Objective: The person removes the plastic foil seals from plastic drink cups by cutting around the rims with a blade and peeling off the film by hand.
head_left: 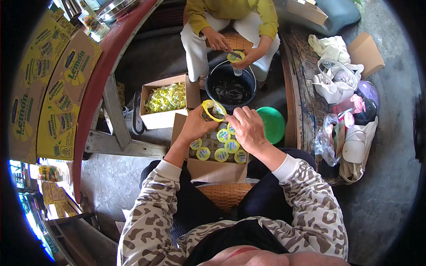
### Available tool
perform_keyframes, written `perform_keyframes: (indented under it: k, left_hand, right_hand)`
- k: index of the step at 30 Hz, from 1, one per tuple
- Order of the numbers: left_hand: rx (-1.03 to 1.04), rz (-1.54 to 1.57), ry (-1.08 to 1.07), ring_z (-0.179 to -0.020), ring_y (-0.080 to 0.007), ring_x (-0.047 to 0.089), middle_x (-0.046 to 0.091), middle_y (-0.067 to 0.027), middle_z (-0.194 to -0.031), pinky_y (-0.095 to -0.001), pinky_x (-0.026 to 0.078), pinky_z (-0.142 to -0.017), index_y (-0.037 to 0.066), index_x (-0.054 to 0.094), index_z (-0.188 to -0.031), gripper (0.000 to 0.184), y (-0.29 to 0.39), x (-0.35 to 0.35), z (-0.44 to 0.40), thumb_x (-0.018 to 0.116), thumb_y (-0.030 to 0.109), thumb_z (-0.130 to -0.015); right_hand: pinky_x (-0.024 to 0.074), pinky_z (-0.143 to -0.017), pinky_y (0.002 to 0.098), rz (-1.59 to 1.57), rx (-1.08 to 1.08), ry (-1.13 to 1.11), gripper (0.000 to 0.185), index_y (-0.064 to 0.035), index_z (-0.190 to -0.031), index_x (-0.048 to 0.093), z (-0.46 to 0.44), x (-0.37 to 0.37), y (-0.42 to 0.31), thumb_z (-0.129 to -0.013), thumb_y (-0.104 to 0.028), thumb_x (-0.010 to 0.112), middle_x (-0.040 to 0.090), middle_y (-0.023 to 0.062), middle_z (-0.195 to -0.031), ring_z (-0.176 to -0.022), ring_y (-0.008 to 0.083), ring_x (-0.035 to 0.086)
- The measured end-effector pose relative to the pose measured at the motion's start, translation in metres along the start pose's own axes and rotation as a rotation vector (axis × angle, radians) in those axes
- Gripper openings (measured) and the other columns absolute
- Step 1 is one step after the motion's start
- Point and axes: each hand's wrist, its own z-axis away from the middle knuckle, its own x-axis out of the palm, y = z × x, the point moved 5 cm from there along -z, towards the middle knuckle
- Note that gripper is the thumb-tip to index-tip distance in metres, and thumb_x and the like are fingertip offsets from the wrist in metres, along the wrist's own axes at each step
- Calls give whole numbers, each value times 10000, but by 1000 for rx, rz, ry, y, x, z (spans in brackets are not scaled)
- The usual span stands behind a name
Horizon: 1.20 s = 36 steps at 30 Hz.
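Cup (213,111) with a yellow rim is in my left hand (197,124), raised just over the open carton (217,172) in front of me. I have the left fingers curled around its side, gripping it. My right hand (248,131) is at the near right of the rim, fingers bent and close together; I can't tell whether they pinch the lid's edge or only touch it. Below my hands, I see more lidded cups (221,154) packed upright in the carton.

Beyond it, to the left, a box (159,120) holds yellow-and-clear wrapped pieces (165,98). A green basin (271,124) sits to the right of the carton. Across from me, a person (233,17) holds another cup (236,56) and a dark tool above a black bucket (230,91). On my far right, I see bags (339,82) on a patterned bench (306,95).
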Motion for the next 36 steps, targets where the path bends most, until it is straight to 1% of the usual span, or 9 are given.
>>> perform_keyframes:
  k: [8, 13, 20, 24, 27, 29, 30, 32, 36]
  left_hand:
    - [-15, 132, -86, -931, -193, 667, 721, -120, -1004, -338, 517, -871, -6, 666, -1114, 479, -10, 6, 1, 779, 183, -688]
    - [6, 121, -76, -949, -183, 661, 717, -116, -1011, -332, 511, -884, -10, 659, -1118, 471, 2, -1, 1, 774, 162, -695]
    - [-47, 183, -126, -924, -150, 652, 709, -79, -1014, -305, 518, -864, -10, 669, -1100, 409, -3, -5, -1, 753, 89, -712]
    - [-71, 220, -163, -959, -167, 640, 701, -90, -1048, -319, 503, -891, -4, 655, -1139, 455, -18, -5, -1, 763, 145, -723]
    - [-100, 276, -182, -968, -161, 633, 696, -85, -1057, -312, 496, -904, 3, 652, -1159, 471, -18, -6, 1, 765, 149, -726]
    - [-39, 232, -153, -985, -155, 632, 693, -77, -1068, -312, 491, -916, 5, 639, -1175, 491, -8, -8, 4, 774, 151, -726]
    - [-40, 234, -150, -985, -155, 632, 693, -77, -1068, -312, 491, -916, 5, 639, -1175, 491, -6, -8, 4, 774, 151, -726]
    - [-42, 253, -149, -994, -152, 634, 693, -70, -1066, -316, 489, -924, 16, 628, -1195, 512, -4, -7, 4, 785, 148, -726]
    - [16, 142, -117, -991, -167, 647, 692, -76, -1058, -321, 493, -920, 29, 602, -1192, 513, -1, -3, 0, 786, 138, -726]
  right_hand:
    - [437, -686, 348, 8, 3, -18, 91, -96, -852, 638, 4, 13, -1, -772, -129, 666, 503, 25, -859, -837, 197, 532]
    - [465, -674, 377, -366, 345, 53, 150, -99, -807, 641, 5, 18, 22, -706, -2, 696, 517, 41, -837, -821, 238, 566]
    - [445, -685, 339, -52, 12, 60, 227, -83, -935, 684, 3, -2, 10, -708, -88, 692, 528, 22, -857, -837, 205, 558]
    - [431, -697, 322, 32, -32, 62, 247, -72, -953, 678, 4, 0, 4, -716, -141, 679, 535, 16, -872, -853, 192, 549]
    - [443, -679, 344, -32, -9, 72, 229, -87, -949, 678, 5, 3, 3, -720, -78, 688, 543, 24, -881, -834, 205, 558]
    - [465, -673, 371, -280, 257, 66, 188, -87, -933, 686, 9, 10, 17, -759, -17, 700, 565, 43, -877, -818, 221, 590]
    - [465, -673, 371, -281, 254, 65, 188, -87, -933, 686, 8, 11, 17, -759, -17, 700, 565, 43, -877, -818, 221, 590]
    - [485, -663, 379, -596, 570, 4, 126, -70, -905, 694, 12, 20, 31, -804, 3, 709, 587, 77, -851, -769, 248, 626]
    - [492, -643, 360, -770, 645, 39, 79, -29, -877, 691, 19, 36, 44, -808, -5, 722, 604, 96, -824, -685, 266, 636]
